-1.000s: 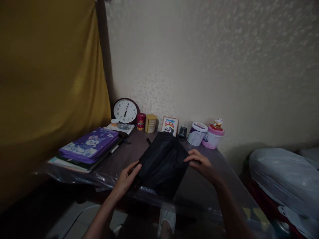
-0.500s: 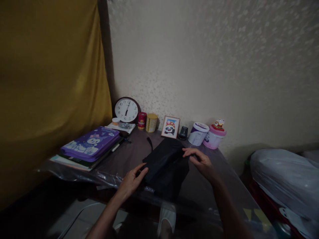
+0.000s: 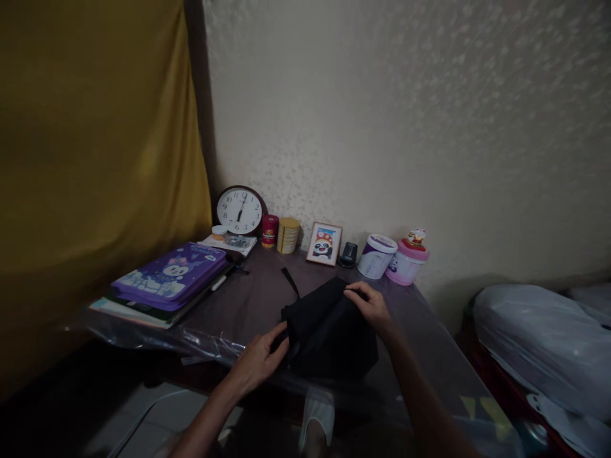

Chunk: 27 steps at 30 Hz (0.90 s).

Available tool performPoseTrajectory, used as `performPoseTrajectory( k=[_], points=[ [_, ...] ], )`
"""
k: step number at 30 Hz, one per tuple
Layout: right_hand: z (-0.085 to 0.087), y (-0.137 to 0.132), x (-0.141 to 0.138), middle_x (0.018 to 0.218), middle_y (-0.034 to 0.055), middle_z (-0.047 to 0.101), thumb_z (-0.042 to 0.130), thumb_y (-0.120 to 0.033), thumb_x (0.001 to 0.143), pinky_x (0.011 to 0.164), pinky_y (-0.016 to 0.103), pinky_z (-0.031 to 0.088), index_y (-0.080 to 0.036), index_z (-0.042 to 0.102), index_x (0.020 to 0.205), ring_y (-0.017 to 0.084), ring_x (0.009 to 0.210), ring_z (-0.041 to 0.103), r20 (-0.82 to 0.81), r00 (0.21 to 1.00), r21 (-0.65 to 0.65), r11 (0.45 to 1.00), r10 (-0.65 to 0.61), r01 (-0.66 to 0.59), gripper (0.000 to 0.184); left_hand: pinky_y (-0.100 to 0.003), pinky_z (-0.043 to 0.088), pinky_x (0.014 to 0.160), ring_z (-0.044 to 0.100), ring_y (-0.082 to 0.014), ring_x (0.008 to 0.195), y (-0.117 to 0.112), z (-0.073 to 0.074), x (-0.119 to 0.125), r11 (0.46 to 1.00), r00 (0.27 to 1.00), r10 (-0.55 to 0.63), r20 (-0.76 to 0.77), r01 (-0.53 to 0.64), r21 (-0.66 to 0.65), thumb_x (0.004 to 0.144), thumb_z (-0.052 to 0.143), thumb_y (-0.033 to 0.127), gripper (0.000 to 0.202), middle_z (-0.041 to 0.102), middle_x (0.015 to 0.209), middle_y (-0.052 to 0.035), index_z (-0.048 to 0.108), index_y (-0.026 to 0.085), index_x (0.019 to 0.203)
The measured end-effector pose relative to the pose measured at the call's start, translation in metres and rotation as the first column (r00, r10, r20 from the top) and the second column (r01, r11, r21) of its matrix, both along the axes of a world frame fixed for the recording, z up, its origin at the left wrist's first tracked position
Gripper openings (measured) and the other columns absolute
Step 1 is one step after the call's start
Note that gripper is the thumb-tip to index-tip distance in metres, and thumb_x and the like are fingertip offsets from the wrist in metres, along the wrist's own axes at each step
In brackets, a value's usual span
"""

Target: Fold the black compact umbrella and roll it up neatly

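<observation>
A black cloth bundle (image 3: 329,337) with angular edges lies near the table's front edge. It looks like a folded umbrella, but I cannot be sure of its kind. A thin black strap (image 3: 289,281) sticks out from its upper left. My left hand (image 3: 260,359) is closed at the bundle's left edge, thumb and fingers pinching the cloth. At the upper right, my right hand (image 3: 370,307) pinches a fold of it between thumb and fingertips. The inside of the bundle is hidden.
On the brown table (image 3: 258,280), a purple case (image 3: 172,277) tops books at left. Along the wall stand a clock (image 3: 240,211), a red tin (image 3: 270,231), a yellow tin (image 3: 288,235), a panda picture (image 3: 324,243), a black stapler-like object (image 3: 349,254) and two tubs (image 3: 377,257).
The cloth's far edge has folded down toward me and its lower part has spread right. My right hand has closed on the upper fold and shifted slightly left.
</observation>
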State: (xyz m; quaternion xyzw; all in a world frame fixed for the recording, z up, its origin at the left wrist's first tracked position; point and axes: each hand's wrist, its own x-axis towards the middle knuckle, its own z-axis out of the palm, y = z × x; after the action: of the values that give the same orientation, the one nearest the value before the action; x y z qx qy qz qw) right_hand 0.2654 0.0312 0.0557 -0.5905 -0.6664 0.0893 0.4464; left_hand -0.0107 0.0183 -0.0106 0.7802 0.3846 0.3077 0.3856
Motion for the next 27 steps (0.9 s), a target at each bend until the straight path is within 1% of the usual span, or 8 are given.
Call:
performPoseTrajectory(
  k=[6,9,13,15,17,21,24,27],
  points=[
    [-0.004,0.004,0.002,0.081,0.002,0.064,0.054,-0.038,0.073,0.079,0.032,0.04,-0.023,0.065,0.076,0.019,0.083,0.057,0.04,0.996,-0.069,0.994,-0.078,0.08,0.019,-0.034,0.032,0.099,0.045,-0.0199,0.117,-0.004,0.005,-0.002,0.998,0.999,-0.034,0.021,0.035,-0.049,0.087,0.024,0.048,0.05,0.052,0.125,-0.0012,0.047,0.022,0.124],
    [-0.004,0.004,0.0,0.081,0.0019,0.065,0.052,-0.038,0.074,0.08,0.032,0.04,-0.023,0.064,0.075,0.019,0.083,0.057,0.062,0.995,-0.082,0.993,-0.075,0.08,0.019,-0.036,0.033,0.097,0.048,-0.0231,0.114,-0.007,0.006,0.0,0.998,0.998,0.026,-0.064,-0.03,-0.062,0.083,0.03,0.055,0.056,0.054,0.123,-0.0047,0.046,0.021,0.125],
    [-0.004,0.002,-0.002,0.079,0.0019,0.065,0.052,-0.037,0.073,0.078,0.032,0.04,-0.022,0.063,0.072,0.019,0.081,0.056,0.104,0.991,-0.099,0.99,-0.088,0.098,0.018,-0.033,0.043,0.077,0.063,-0.0247,0.083,-0.013,0.005,0.008,0.983,0.962,0.169,-0.217,-0.181,-0.036,0.073,0.039,0.065,0.067,0.069,0.085,-0.0067,0.05,0.02,0.122],
    [-0.005,0.001,-0.002,0.078,0.0018,0.064,0.052,-0.037,0.073,0.077,0.033,0.04,-0.022,0.062,0.07,0.019,0.081,0.056,0.132,0.988,-0.087,0.992,-0.079,0.091,0.018,-0.03,0.043,0.067,0.063,-0.0226,0.068,-0.015,0.004,0.011,0.976,0.95,0.204,-0.237,-0.215,-0.023,0.075,0.035,0.065,0.064,0.065,0.062,-0.0021,0.051,0.021,0.119],
    [-0.006,0.001,0.0,0.078,0.0018,0.062,0.054,-0.036,0.071,0.077,0.033,0.04,-0.022,0.061,0.07,0.019,0.081,0.055,0.151,0.985,-0.06,0.994,-0.083,0.093,0.017,-0.028,0.042,0.063,0.062,-0.0214,0.063,-0.016,0.004,0.013,0.972,0.944,0.228,-0.237,-0.236,-0.008,0.077,0.033,0.063,0.06,0.06,0.054,0.0002,0.052,0.022,0.118],
    [-0.01,0.003,0.005,0.08,0.0022,0.061,0.056,-0.037,0.068,0.076,0.033,0.041,-0.021,0.06,0.069,0.019,0.08,0.055,0.135,0.976,-0.05,0.982,-0.172,0.18,0.017,-0.026,0.039,0.06,0.062,-0.0209,0.062,-0.017,0.004,0.014,0.969,0.944,0.245,-0.222,-0.248,0.013,0.079,0.036,0.058,0.06,0.061,0.058,0.0001,0.038,0.024,0.129],
    [-0.011,0.004,0.009,0.078,0.002,0.062,0.055,-0.036,0.068,0.074,0.033,0.041,-0.021,0.06,0.068,0.019,0.078,0.057,0.101,0.972,-0.094,0.971,-0.211,0.22,0.016,-0.025,0.039,0.062,0.063,-0.0222,0.067,-0.019,0.006,0.013,0.979,0.958,0.201,-0.203,-0.201,0.02,0.08,0.036,0.056,0.067,0.064,0.064,-0.0007,0.02,0.025,0.137],
    [-0.009,0.003,0.01,0.07,0.0013,0.063,0.053,-0.034,0.069,0.067,0.03,0.043,-0.02,0.06,0.068,0.018,0.07,0.058,0.032,0.969,-0.136,0.96,-0.243,0.246,0.015,-0.025,0.04,0.067,0.064,-0.0228,0.073,-0.019,0.007,0.011,0.987,0.97,0.159,-0.182,-0.158,0.022,0.081,0.036,0.052,0.066,0.068,0.077,-0.0023,0.015,0.026,0.138]
  ],
)
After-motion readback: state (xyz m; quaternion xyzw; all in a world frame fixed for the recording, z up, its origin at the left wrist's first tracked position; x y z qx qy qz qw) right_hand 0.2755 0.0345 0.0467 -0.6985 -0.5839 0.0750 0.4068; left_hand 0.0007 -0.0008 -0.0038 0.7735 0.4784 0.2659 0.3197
